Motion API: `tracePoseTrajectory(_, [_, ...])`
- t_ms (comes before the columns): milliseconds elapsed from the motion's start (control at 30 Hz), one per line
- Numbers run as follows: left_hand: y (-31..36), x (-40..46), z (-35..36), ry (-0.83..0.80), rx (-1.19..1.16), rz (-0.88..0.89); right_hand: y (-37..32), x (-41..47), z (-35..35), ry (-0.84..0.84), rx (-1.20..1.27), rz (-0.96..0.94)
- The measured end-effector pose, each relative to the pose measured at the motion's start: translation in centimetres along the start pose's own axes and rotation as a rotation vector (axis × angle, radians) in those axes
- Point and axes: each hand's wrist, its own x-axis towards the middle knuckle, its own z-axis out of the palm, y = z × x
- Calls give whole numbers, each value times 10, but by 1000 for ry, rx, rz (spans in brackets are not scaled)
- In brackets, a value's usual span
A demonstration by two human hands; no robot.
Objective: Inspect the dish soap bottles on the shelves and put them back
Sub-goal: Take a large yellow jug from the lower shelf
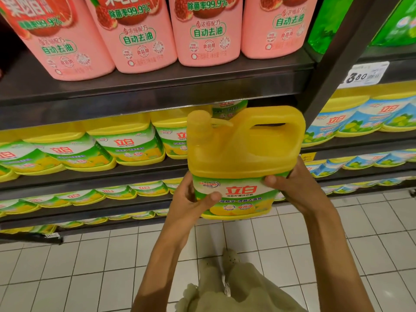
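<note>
A large yellow dish soap bottle [243, 152] with a built-in handle and a green, white and yellow label is held upright in front of the shelves, label toward me. My left hand [191, 199] grips its lower left side, thumb across the label. My right hand [295, 183] grips the lower right side, thumb on the label's top edge. Behind the bottle is a gap in the row of matching yellow bottles [126, 143] on the middle shelf [135, 174].
Pink soap bottles [139, 34] stand on the upper shelf. A dark upright post [333, 70] divides the bays; blue-labelled yellow bottles [351, 120] and green bottles [326, 25] fill the right bay. Lower shelves hold more yellow bottles. White tiled floor [67, 266] lies below, with my legs and shoe.
</note>
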Motion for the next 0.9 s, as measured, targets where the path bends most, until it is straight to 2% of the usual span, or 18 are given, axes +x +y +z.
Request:
tracePoseTrajectory(167, [6, 0, 3, 31, 21, 14, -9, -1, 9, 31, -4, -28])
tracePoseTrajectory(467, [-5, 1, 9, 90, -106, -151, -8, 1, 24, 114, 73, 32])
tracePoseTrajectory(567, [-2, 3, 16, 105, -154, -238, -6, 5, 24, 173, 83, 125])
tracePoseTrajectory(800, [20, 6, 17, 155, -19, -232, -7, 16, 21, 155, 58, 234])
tracePoseTrajectory(900, [21, 6, 16, 167, -1, -257, -7, 18, 21, 123, 173, 280])
